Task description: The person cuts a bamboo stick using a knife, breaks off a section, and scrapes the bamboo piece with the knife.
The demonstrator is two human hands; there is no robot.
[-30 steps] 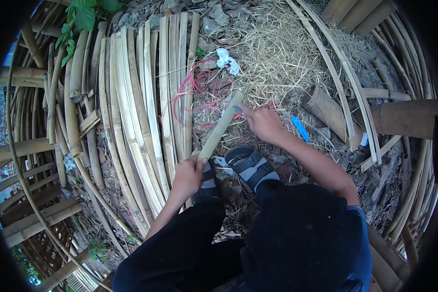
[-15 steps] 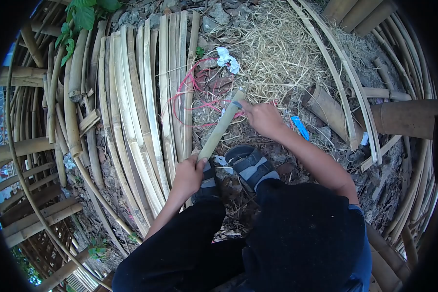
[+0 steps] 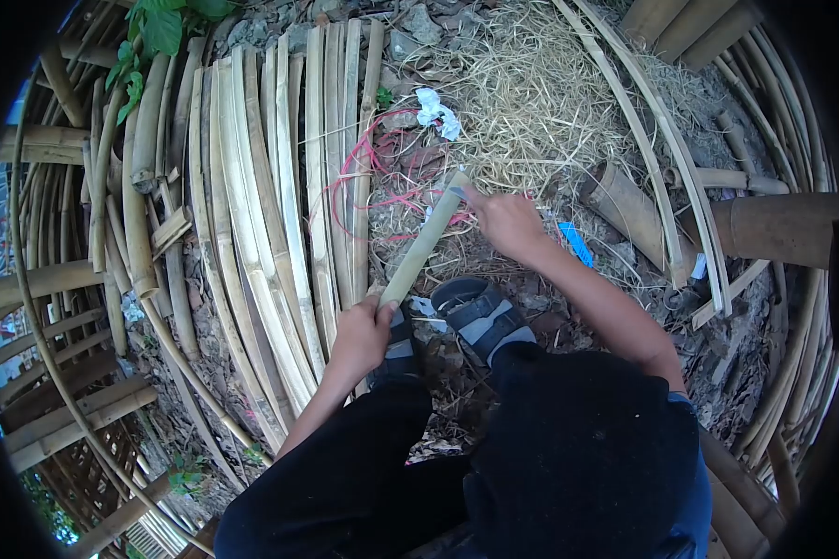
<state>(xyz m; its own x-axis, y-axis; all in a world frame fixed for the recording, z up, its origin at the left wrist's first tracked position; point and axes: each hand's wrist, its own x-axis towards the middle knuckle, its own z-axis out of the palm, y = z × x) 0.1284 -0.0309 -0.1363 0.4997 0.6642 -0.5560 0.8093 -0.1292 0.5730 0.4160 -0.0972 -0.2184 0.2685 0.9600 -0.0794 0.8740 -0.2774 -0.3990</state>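
My left hand is closed around the near end of a pale green bamboo strip, beside my left sandal. The strip slants up and to the right, away from me. At its far end, my right hand is closed on a knife. Only a short grey blade shows, lying against the strip's right edge; the handle is hidden in the fist. Pink plastic twine lies in loops on the ground just left of the strip.
Long split bamboo slats lie side by side at left. Dry straw covers the ground ahead. Cut bamboo tubes and two long slats are at right. White crumpled paper and a blue wrapper lie nearby.
My right hand and the knife blade have shifted slightly up towards the strip's far end. My left hand and the bamboo strip have stayed nearly still.
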